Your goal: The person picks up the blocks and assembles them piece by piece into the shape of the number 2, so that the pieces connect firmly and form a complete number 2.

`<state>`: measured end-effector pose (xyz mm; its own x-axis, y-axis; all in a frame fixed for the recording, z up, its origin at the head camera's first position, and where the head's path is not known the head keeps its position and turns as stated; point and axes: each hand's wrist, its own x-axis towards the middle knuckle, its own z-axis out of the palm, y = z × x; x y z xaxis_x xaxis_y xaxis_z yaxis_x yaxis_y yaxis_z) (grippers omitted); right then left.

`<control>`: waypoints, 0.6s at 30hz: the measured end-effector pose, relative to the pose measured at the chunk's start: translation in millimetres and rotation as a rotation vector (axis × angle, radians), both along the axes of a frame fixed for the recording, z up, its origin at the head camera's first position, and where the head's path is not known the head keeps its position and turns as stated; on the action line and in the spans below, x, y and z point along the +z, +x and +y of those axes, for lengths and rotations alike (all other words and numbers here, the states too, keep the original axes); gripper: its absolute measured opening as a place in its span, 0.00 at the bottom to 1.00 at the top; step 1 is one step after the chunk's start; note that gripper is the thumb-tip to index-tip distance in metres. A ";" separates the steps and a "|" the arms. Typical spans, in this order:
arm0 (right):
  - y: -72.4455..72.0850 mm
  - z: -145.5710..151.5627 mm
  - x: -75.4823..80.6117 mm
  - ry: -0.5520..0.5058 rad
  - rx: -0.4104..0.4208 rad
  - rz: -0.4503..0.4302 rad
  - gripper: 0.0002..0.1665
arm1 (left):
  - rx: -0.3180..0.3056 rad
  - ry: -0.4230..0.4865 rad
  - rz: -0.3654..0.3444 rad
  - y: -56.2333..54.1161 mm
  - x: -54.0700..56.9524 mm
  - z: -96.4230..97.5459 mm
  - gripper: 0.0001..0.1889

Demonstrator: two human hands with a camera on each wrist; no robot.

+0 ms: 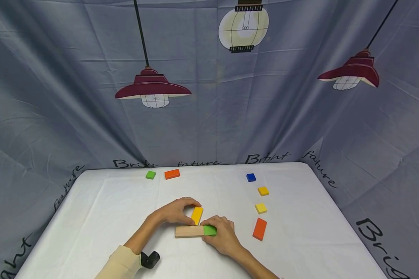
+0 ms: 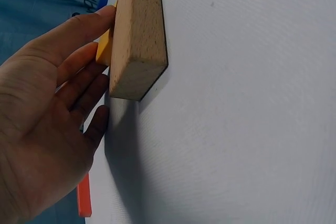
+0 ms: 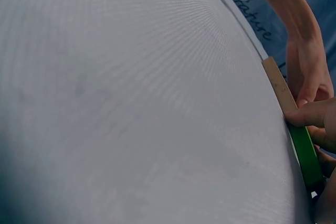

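1. The left hand (image 1: 176,212) pinches a yellow block (image 1: 197,215), low in the middle of the frame. Its thumb is at the block's bottom end and a finger is at the top end, so the grip is spread about as wide as the block is long.
2. The yellow block's long way leans a little, with the top end tipped to the right. Its bottom end is right by a wooden block (image 1: 189,231); I cannot tell if they touch.
3. The right hand (image 1: 223,235) holds a green block (image 1: 210,230), just right of the frame's lower middle. The grip is only as wide as the block, with a finger on the upper side and the thumb on the lower side.
4. The wooden block lies with its long way going left to right. The green block sits at its right end, in the same line.
5. On the white tabletop (image 1: 307,217), an orange block (image 1: 172,174) is above the left hand, and a red block (image 1: 260,229) stands up and down, right of the right hand.
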<state>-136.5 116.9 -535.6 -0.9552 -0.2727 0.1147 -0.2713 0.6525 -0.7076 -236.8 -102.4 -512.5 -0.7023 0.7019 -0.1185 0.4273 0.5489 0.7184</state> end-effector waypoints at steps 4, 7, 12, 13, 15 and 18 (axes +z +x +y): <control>0.2 -0.5 0.6 0.000 -0.004 -0.009 0.19 | 0.001 0.006 0.006 -1.2 -3.2 1.6 0.28; 0.2 -0.9 0.6 0.004 -0.006 -0.009 0.19 | 0.004 0.007 0.003 -0.7 -2.5 3.2 0.28; -0.1 -0.9 0.2 0.006 -0.007 -0.004 0.19 | 0.005 0.007 0.003 0.6 -0.2 4.2 0.28; -0.1 -0.9 0.2 0.005 -0.007 -0.004 0.19 | 0.005 0.007 0.002 0.6 0.0 4.2 0.28; -0.1 -0.7 0.1 0.005 -0.006 -0.005 0.19 | 0.003 0.012 -0.001 1.0 0.5 4.3 0.28; -0.2 -0.6 0.1 0.005 -0.006 -0.005 0.19 | 0.000 0.017 0.000 1.5 0.6 4.2 0.29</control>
